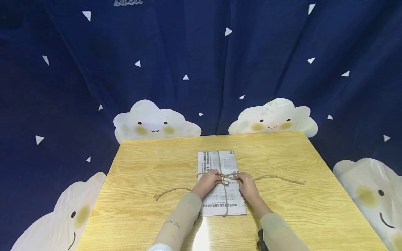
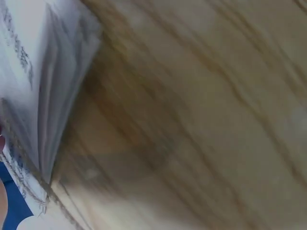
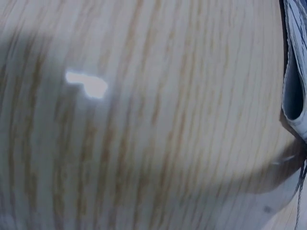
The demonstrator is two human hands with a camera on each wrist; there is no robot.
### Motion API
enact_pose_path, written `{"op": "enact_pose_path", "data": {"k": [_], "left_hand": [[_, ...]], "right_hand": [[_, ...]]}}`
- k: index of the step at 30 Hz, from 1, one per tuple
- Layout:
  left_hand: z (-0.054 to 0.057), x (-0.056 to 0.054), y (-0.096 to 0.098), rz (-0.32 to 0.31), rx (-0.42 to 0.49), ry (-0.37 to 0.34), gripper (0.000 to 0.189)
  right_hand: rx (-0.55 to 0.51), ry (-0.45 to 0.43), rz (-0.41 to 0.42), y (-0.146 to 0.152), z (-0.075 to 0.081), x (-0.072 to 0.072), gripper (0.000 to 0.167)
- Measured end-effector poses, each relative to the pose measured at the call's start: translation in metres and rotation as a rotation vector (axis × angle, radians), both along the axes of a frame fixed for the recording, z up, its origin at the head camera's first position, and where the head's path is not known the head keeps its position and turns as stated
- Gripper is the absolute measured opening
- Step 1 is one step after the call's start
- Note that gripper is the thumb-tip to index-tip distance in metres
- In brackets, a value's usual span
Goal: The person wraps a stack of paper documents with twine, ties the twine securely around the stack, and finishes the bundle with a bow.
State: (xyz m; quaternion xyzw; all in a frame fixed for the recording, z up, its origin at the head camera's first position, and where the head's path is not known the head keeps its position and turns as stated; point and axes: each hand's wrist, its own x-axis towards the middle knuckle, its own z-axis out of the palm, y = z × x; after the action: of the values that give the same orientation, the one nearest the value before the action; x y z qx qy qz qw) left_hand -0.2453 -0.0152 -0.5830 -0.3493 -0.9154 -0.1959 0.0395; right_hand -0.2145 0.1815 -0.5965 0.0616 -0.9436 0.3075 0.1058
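A folded newspaper bundle [image 1: 213, 205] lies on the table, with brown twine [image 1: 225, 196] crossing it lengthwise and widthwise. Near the crossing at its middle, the twine forms a small loop. My left hand [image 1: 207, 182] rests over the bundle's left side and pinches the twine by the crossing. On the right side, my right hand [image 1: 248, 185] pinches twine between thumb and fingers. In the left wrist view the bundle's layered paper edge [image 2: 67, 81] shows, with a twine strand [image 2: 49, 189] running past it. Only a folded edge of the newspaper [image 3: 298, 52] enters the right wrist view.
The wooden table [image 1: 150, 160] spreads around the bundle. One loose twine end [image 1: 171, 190] trails left and another loose end [image 1: 279, 177] trails right. Behind the table hangs a dark blue curtain [image 1: 201, 45] with white clouds and triangles.
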Motion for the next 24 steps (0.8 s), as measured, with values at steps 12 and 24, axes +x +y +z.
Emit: {"op": "enact_pose_path", "data": {"k": [12, 24], "left_hand": [[-0.005, 0.001, 0.009, 0.140, 0.158, -0.084, 0.020], [-0.001, 0.002, 0.011, 0.266, 0.750, -0.445, 0.017]], "right_hand": [[-0.004, 0.003, 0.003, 0.000, 0.000, 0.002, 0.012], [-0.008, 0.064, 0.107, -0.003, -0.004, 0.005, 0.013]]}}
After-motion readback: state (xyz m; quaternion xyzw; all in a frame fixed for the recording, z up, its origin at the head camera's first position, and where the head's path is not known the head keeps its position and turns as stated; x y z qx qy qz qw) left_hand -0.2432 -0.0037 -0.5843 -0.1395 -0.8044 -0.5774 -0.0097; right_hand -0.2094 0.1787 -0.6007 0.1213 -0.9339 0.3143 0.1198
